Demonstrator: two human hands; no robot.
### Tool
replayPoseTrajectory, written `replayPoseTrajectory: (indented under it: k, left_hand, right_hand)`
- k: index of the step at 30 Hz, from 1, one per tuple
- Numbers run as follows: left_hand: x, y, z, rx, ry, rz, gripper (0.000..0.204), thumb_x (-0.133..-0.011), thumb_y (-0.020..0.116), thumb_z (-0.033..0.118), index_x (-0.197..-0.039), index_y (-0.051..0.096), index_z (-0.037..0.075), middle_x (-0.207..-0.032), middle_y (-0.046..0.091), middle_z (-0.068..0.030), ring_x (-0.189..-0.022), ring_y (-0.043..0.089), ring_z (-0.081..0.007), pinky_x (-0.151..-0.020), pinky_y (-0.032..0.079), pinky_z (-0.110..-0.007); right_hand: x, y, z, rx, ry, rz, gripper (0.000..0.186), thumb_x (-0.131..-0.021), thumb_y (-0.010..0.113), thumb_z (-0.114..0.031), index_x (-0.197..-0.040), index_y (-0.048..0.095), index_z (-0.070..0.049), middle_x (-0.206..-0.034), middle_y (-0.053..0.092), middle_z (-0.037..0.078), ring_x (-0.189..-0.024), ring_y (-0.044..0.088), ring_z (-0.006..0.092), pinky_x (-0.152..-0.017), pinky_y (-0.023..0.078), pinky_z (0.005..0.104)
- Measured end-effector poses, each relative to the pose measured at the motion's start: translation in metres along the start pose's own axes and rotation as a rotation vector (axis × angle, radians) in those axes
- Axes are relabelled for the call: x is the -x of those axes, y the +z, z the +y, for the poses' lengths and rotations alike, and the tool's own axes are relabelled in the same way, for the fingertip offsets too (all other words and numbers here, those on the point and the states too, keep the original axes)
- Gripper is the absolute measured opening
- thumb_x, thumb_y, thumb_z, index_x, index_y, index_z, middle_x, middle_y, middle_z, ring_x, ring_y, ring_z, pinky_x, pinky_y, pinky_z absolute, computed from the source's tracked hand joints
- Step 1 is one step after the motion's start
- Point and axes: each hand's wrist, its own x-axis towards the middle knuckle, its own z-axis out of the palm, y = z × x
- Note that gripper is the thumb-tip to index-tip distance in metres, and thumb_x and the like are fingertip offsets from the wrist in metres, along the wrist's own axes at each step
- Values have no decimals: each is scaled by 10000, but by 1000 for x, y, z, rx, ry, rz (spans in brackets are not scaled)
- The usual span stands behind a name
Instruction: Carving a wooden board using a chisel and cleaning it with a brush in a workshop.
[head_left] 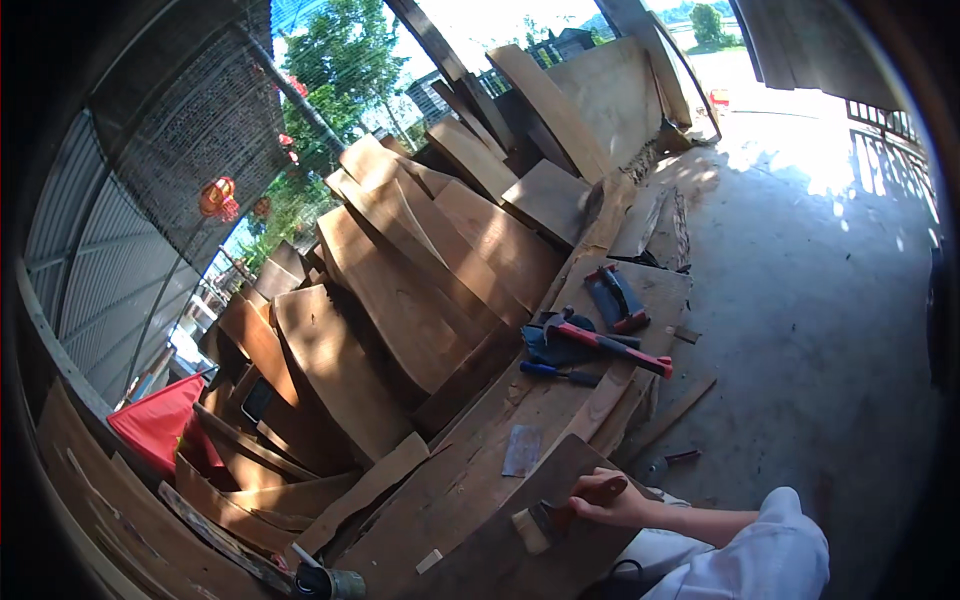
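Note:
My right hand [605, 497] is closed around the reddish wooden handle of a flat paintbrush [545, 522]. Its pale bristles rest on a dark wooden board [500, 550] that slopes across the lower middle. A white sleeve [760, 555] covers my right arm, which enters from the lower right. My left hand is out of sight.
Many rough wood slabs [420, 270] lean in a pile to the left and behind. On a plank ahead lie a red-handled hammer [605, 343], a blue screwdriver [560, 374], a dark blue cloth [550, 350] and a grey metal sheet [522, 450]. The concrete floor [820, 300] stretches right.

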Motion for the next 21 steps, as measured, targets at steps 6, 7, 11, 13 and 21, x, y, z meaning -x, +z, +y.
replayPoseTrajectory:
  k: [6,7,11,13,21]
  left_hand:
    - [4,4,1,63,-21,-49,993,-651,844,454,-1431,373,58,-1290,415,-208,-1132,466,-363,-897,453,-468]
    - [6,4,2,66,-40,-37,993,-651,845,453,-1431,373,59,-1289,415,-207,-1131,467,-363,-896,454,-467]
    - [14,-4,0,31,-177,52,993,-649,848,447,-1433,374,64,-1286,416,-204,-1127,468,-359,-891,458,-463]
    - [16,-3,-3,-14,-287,108,992,-648,850,444,-1434,375,67,-1284,417,-202,-1125,469,-357,-889,459,-461]
    - [-8,-21,22,-118,-408,-81,960,-688,797,353,-1454,312,37,-1383,359,-204,-1255,386,-367,-1041,319,-467]
  right_hand:
    - [1,-4,-4,-38,-10,-2,205,-856,654,-314,-862,663,-110,-745,634,39,-680,519,195,-643,435,323]
    - [1,-5,-5,-34,-20,-11,204,-855,654,-312,-870,662,-109,-751,638,39,-684,523,196,-644,436,324]
    - [2,-8,-10,-36,-10,-33,188,-851,651,-287,-892,663,-104,-763,650,45,-680,529,201,-651,441,327]
    - [4,-9,-10,-39,-7,-23,182,-852,647,-279,-898,665,-104,-775,656,48,-680,531,202,-650,443,325]
    - [-8,31,-39,-278,150,-183,87,-889,588,-73,-916,641,-10,-826,675,97,-753,629,140,-698,495,269]
